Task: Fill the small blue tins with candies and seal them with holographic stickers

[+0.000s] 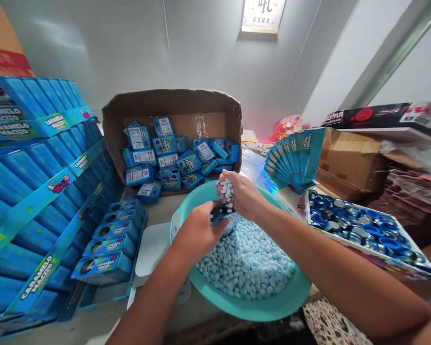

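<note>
My left hand (201,227) is closed around a small open candy box (229,225), held tilted above the turquoise basin (249,310). Light blue and white candies (253,261) fill much of that basin. Just above the box's mouth, my right hand (244,192) is curled around a handful of candies (227,190). Some of these spill down toward the opening. My fingers hide most of the box's sides, and its inside looks dark.
Behind the basin, a cardboard carton (172,103) holds several blue candy boxes (170,178). Stacked blue display packs (28,201) rise at left, beside a partly filled tray (104,294) and a white scale (153,249). Flat cartons (298,158) and a box of lids (362,230) stand right.
</note>
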A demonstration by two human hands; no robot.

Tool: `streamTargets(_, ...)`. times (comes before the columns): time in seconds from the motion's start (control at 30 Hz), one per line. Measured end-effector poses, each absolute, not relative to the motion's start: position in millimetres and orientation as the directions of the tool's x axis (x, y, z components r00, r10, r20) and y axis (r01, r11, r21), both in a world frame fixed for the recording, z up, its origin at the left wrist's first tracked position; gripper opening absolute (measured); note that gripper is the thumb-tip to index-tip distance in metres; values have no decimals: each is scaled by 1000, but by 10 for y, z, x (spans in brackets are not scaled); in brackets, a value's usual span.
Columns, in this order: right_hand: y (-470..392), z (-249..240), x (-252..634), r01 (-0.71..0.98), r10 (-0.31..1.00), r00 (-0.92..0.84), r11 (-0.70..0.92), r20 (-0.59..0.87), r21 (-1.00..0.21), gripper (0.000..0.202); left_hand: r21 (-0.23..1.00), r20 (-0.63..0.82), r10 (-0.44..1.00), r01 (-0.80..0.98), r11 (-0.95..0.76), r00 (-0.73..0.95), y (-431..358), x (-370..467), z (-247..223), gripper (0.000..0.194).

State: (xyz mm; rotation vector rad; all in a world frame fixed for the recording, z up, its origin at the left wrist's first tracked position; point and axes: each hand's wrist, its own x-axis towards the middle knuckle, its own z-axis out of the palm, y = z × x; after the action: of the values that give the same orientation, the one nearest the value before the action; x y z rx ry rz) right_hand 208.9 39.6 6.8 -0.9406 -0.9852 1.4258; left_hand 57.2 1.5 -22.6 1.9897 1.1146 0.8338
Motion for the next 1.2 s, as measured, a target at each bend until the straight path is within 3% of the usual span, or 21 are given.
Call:
streamTargets(0.17,391,92,2111,-350,978,-170,-175,-121,-920,30,824,158,909,455,-337,386,16,585,-231,39)
streamTargets(0.37,352,129,2099,-353,973,-202,-175,-108,-919,36,815,121,925,496,-300,360,12,593,-217,40)
streamTargets(0.63,355,107,2107,-394,961,-277,-136,-23,-909,43,798,189,893,467,-381,408,55,576,-259,43)
streamTargets(0.97,340,107,2108,-326,939,-343,-111,7,-939,48,768,197,870,481,-423,452,60,549,-273,52)
streamTargets(1.1,315,110,2096,-254,945,-324,-39,47,-966,50,787,191,878,467,-404,439,63,567,-281,46)
streamTargets(1.2,303,115,2120,-150,954,-258,116,152,-982,51,797,118,914,511,-320,389,66,581,-293,42)
